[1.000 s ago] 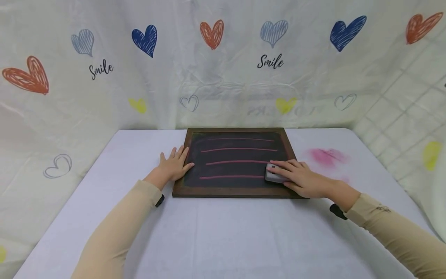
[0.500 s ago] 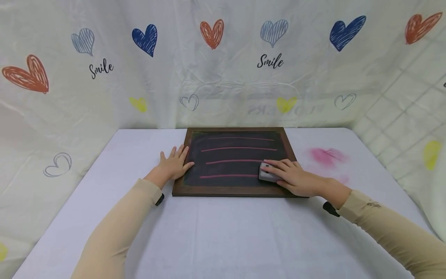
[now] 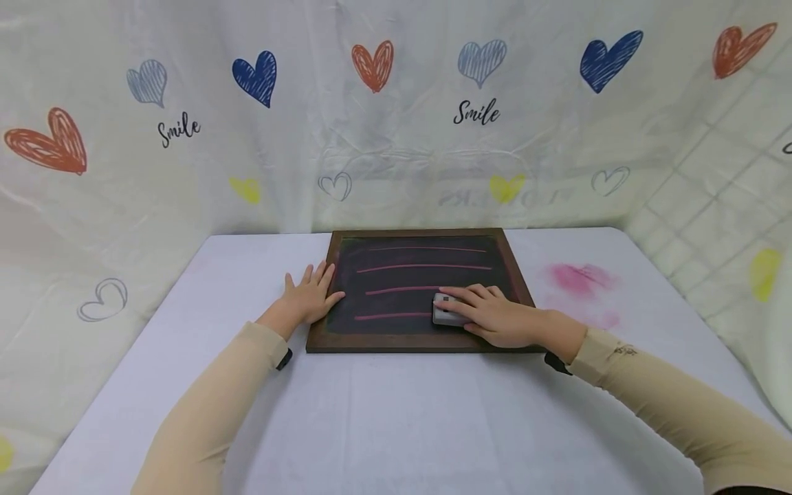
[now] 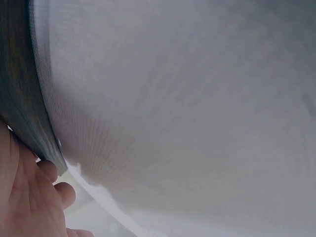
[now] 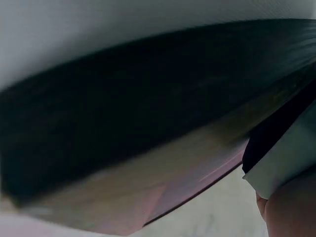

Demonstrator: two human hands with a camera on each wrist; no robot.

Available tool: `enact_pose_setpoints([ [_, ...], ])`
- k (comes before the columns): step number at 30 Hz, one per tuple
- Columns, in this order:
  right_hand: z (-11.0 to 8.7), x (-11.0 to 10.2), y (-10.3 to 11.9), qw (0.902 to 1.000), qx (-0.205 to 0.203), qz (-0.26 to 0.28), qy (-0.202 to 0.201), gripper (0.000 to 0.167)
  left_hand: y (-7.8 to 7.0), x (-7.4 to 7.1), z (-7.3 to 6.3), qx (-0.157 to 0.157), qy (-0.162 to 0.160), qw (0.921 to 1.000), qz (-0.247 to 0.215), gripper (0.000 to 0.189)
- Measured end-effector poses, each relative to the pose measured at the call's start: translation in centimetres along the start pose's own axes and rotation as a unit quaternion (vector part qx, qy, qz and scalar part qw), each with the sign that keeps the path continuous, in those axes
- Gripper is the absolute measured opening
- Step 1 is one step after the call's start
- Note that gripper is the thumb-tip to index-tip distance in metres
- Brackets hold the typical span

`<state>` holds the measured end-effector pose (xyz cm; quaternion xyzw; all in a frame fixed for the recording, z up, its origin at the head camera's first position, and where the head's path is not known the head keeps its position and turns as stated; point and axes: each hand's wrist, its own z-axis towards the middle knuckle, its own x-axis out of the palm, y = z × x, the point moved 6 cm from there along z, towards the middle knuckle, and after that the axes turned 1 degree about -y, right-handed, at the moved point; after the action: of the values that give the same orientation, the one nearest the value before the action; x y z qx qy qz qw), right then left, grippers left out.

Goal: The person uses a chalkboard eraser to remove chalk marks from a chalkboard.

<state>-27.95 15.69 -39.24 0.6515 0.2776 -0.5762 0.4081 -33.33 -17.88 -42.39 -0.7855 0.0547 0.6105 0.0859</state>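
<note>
A small chalkboard (image 3: 402,342) with a brown wooden frame lies on the table, several pink chalk lines (image 3: 424,265) across its dark surface. My left hand (image 3: 304,300) rests with spread fingers on the frame's left edge; the left wrist view shows the hand (image 4: 29,202) by the frame (image 4: 19,89). My right hand (image 3: 504,321) grips a grey board eraser (image 3: 447,316) on the lower right half of the board. The eraser covers the right part of the lowest line and touches the line above. In the right wrist view, the eraser (image 5: 284,158) sits beside the hand (image 5: 291,212).
A white cloth covers the table (image 3: 396,419). Pink chalk smudges (image 3: 580,278) mark it to the right of the board. Behind stands a pale curtain (image 3: 402,137) printed with hearts and words.
My right hand has slid the eraser leftward over the lower board, and the lower two lines look shorter at their right ends. The left hand has stayed in place.
</note>
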Motion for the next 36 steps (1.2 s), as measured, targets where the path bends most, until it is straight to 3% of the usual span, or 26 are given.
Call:
enact_pose_setpoints([
  [11, 2.4, -0.1, 1.5, 0.9996, -0.017, -0.018, 0.015, 0.064, -0.3, -0.4, 0.1, 0.004, -0.002, 1.0, -0.002, 0.076],
  [22, 6.6, 0.9, 3.9, 0.9969, -0.02, -0.047, 0.059, 0.063, -0.4, 0.0, -0.3, 0.007, 0.003, 0.9999, -0.013, 0.075],
  [36, 12.4, 1.6, 7.7, 0.9894, -0.022, -0.117, 0.084, 0.064, 0.1, -0.2, -0.2, 0.003, 0.007, 1.0, 0.001, 0.077],
])
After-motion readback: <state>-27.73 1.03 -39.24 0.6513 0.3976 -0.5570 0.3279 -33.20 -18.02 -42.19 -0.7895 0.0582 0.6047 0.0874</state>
